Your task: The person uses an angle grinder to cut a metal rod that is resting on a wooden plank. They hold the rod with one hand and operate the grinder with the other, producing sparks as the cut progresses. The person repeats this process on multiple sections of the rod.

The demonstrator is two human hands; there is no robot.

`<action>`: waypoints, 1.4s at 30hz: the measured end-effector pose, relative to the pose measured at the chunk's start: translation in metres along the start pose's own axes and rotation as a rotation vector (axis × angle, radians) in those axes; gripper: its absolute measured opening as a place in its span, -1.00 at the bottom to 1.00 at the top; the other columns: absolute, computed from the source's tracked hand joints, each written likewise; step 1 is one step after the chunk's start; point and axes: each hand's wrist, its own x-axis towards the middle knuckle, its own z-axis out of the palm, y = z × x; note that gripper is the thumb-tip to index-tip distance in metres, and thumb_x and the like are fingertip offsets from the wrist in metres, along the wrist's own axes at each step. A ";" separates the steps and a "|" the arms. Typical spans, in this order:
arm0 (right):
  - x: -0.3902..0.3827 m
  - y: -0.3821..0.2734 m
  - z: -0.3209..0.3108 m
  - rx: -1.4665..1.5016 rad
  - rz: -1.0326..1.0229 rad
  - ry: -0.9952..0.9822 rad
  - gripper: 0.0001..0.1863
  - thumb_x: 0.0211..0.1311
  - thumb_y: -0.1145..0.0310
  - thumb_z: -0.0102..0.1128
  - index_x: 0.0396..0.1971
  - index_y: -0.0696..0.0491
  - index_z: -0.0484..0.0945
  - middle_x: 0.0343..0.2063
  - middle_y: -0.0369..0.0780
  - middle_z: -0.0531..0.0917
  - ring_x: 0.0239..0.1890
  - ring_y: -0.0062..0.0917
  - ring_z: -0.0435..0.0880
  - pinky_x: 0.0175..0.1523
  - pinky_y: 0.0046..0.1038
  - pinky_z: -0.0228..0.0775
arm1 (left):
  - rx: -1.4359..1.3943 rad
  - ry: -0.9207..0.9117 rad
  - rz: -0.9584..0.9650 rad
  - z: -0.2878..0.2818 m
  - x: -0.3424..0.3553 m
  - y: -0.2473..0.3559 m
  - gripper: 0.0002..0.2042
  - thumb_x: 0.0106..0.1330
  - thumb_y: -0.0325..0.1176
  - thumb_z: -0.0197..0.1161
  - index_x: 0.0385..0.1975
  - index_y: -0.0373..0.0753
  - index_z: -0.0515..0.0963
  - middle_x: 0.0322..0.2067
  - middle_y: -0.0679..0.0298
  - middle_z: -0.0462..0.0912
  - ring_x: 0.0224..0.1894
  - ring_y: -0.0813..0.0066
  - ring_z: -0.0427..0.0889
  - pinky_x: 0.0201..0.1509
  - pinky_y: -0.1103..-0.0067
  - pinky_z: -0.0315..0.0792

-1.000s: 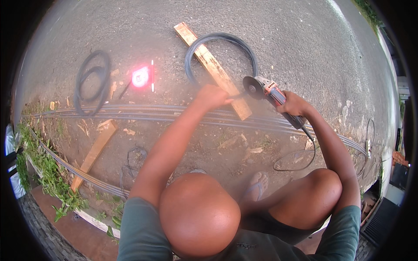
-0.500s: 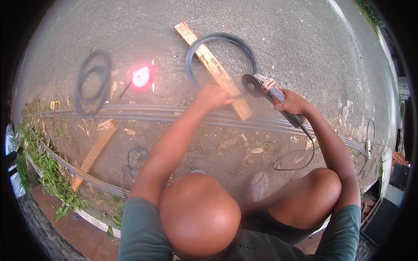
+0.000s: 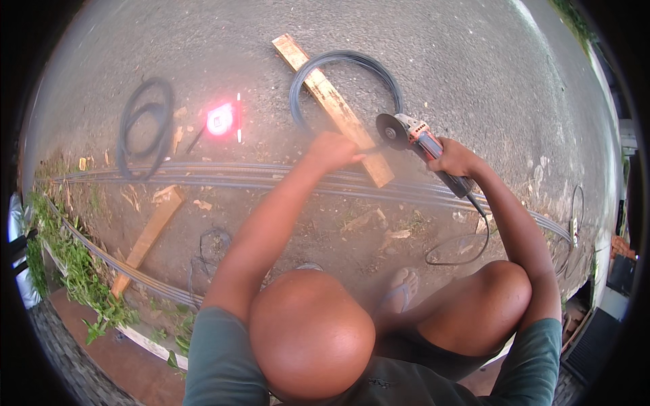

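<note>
My right hand [image 3: 455, 160] is wrapped round the body of an angle grinder [image 3: 425, 143], whose dark cutting disc [image 3: 390, 131] points left. The disc's left edge is close to the wooden plank [image 3: 333, 103] and to a short grey wire end. A coil of grey wire [image 3: 359, 57] lies across that plank. Over the plank's near part, my left hand [image 3: 332, 150] is closed on the coil's wire, with the wire end showing past its fingers toward the disc. Haze blurs the spot where disc and wire meet, so I cannot tell if they touch.
Long steel bars [image 3: 257, 177] run across the ground below my hands. Another wire coil [image 3: 164, 125] and a glowing pink-red object [image 3: 220, 120] lie at left. A second plank [image 3: 147, 233] rests near the plants [image 3: 81, 284]. The grinder's cord [image 3: 467, 237] loops beside my right knee.
</note>
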 end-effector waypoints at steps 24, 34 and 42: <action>0.006 -0.007 0.003 0.003 0.001 0.022 -0.22 -0.19 0.08 0.42 0.05 0.29 0.55 -0.16 0.08 0.71 -0.12 -0.15 0.72 0.07 -0.26 0.51 | 0.019 0.012 0.002 0.005 0.003 -0.003 -0.44 0.50 0.20 0.00 -0.43 -0.12 0.74 -0.45 0.18 0.76 -0.33 0.18 0.75 -0.26 0.29 0.56; 0.006 -0.009 0.002 -0.015 0.014 0.003 -0.22 -0.18 0.08 0.43 0.06 0.27 0.53 -0.16 0.04 0.70 -0.12 -0.19 0.69 0.07 -0.28 0.49 | 0.029 0.012 0.005 0.005 -0.001 -0.005 -0.44 0.51 0.20 0.00 -0.43 -0.13 0.74 -0.46 0.20 0.75 -0.35 0.21 0.75 -0.27 0.30 0.55; 0.000 -0.006 -0.002 -0.007 0.004 -0.003 -0.22 -0.18 0.07 0.42 0.04 0.30 0.53 -0.17 0.07 0.70 -0.12 -0.15 0.71 0.06 -0.26 0.52 | 0.015 0.006 -0.001 0.002 0.000 -0.002 -0.44 0.50 0.20 0.00 -0.42 -0.13 0.74 -0.45 0.18 0.76 -0.33 0.19 0.75 -0.26 0.28 0.54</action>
